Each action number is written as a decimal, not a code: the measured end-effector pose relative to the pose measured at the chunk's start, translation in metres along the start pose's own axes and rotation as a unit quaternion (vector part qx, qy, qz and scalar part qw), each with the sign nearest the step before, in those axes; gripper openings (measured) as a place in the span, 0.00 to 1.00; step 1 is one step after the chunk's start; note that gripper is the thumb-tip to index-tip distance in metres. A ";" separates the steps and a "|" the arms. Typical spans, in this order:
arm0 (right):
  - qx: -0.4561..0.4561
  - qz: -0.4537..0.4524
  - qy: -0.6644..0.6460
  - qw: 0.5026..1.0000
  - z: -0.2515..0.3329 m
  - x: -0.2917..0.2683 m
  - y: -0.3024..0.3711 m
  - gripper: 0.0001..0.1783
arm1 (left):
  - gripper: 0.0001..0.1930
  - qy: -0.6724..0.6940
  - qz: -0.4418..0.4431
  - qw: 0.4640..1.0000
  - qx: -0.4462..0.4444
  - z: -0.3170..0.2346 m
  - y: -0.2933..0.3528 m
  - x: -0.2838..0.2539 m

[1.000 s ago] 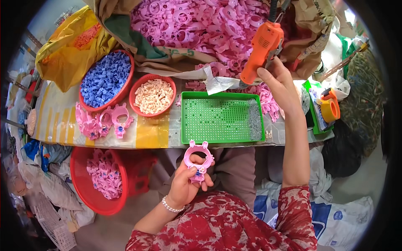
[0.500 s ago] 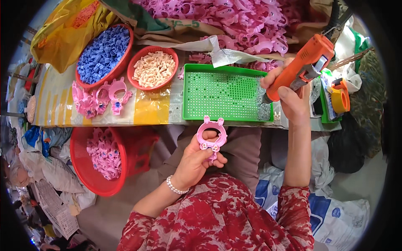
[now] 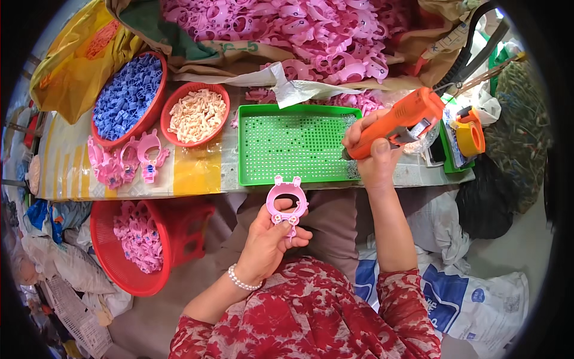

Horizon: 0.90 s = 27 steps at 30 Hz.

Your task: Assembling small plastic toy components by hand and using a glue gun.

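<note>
My left hand (image 3: 267,240) holds a pink plastic ring part (image 3: 271,196) with two small ears, upright in front of the table edge. Its fingers reach behind the ring and the thumb presses its lower end. In my right hand (image 3: 378,163) is an orange power screwdriver (image 3: 408,117), tilted with its tip down to the left. That tip sits over the right end of a green perforated tray (image 3: 281,174), where small grey metal pieces (image 3: 352,171) lie. My right fingers wrap the tool's body, partly hiding it.
Left on the table stand a red bowl of blue parts (image 3: 128,96) and one of cream pieces (image 3: 197,113). Several joined pink parts (image 3: 149,154) lie before them. A red basket (image 3: 179,236) sits below. Behind the tray rises a pink heap (image 3: 287,30); an orange-yellow tape dispenser (image 3: 469,136) is far right.
The whole view has shifted, so the table things appear further left and slightly lower. My right hand has brought the screwdriver a little lower and closer to the ring part, which my left hand still holds.
</note>
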State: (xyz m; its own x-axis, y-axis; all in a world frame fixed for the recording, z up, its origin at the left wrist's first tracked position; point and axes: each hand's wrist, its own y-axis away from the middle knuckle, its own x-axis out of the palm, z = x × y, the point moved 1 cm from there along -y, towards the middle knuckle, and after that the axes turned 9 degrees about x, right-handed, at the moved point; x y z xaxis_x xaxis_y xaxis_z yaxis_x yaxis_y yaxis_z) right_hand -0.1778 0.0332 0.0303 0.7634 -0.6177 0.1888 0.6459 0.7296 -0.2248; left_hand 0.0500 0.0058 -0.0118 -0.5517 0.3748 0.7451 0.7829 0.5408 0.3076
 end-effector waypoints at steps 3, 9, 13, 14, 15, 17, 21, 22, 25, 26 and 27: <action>0.008 0.013 0.010 1.000 -0.006 -0.003 0.001 0.33 | 0.20 0.007 -0.006 1.000 -0.017 -0.003 0.000 0.002; 0.000 0.013 0.013 1.000 -0.009 0.001 -0.002 0.24 | 0.19 0.022 0.009 1.000 -0.014 -0.002 -0.002 0.002; -0.001 -0.007 0.039 0.999 -0.018 -0.002 -0.009 0.21 | 0.17 0.001 0.005 1.000 -0.018 0.004 -0.003 0.001; -0.002 -0.013 0.041 0.999 -0.020 -0.003 -0.011 0.20 | 0.16 -0.001 0.004 1.000 -0.020 0.004 -0.004 0.001; -0.002 -0.013 0.042 0.999 -0.022 -0.003 -0.011 0.20 | 0.16 -0.001 0.005 1.000 -0.021 0.005 -0.004 0.001; -0.008 -0.003 0.011 1.000 -0.024 -0.003 -0.012 0.22 | 0.15 0.010 0.003 1.000 -0.018 0.005 -0.004 0.000; -0.013 -0.001 0.006 1.000 -0.026 -0.003 -0.012 0.25 | 0.15 0.008 0.006 1.000 -0.004 0.008 -0.005 -0.003; -0.017 -0.001 0.006 1.000 -0.026 -0.002 -0.012 0.26 | 0.14 0.012 0.005 1.000 -0.002 0.008 -0.005 -0.004; -0.022 0.000 0.005 1.000 -0.027 -0.001 -0.013 0.28 | 0.13 0.014 0.005 1.000 -0.002 0.008 -0.005 -0.003; -0.023 0.000 0.005 1.000 -0.026 -0.002 -0.013 0.28 | 0.13 0.013 0.006 1.000 -0.004 0.008 -0.005 -0.002; -0.024 -0.001 0.006 1.000 -0.026 -0.003 -0.013 0.28 | 0.13 0.013 0.007 1.000 -0.005 0.008 -0.006 -0.002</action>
State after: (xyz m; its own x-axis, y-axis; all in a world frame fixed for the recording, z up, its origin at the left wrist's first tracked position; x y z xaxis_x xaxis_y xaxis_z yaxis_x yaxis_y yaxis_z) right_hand -0.1885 0.0173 0.0075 0.7621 -0.6227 0.1773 0.6461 0.7139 -0.2700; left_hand 0.0444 0.0079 -0.0196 -0.5323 0.3623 0.7651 0.7936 0.5281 0.3020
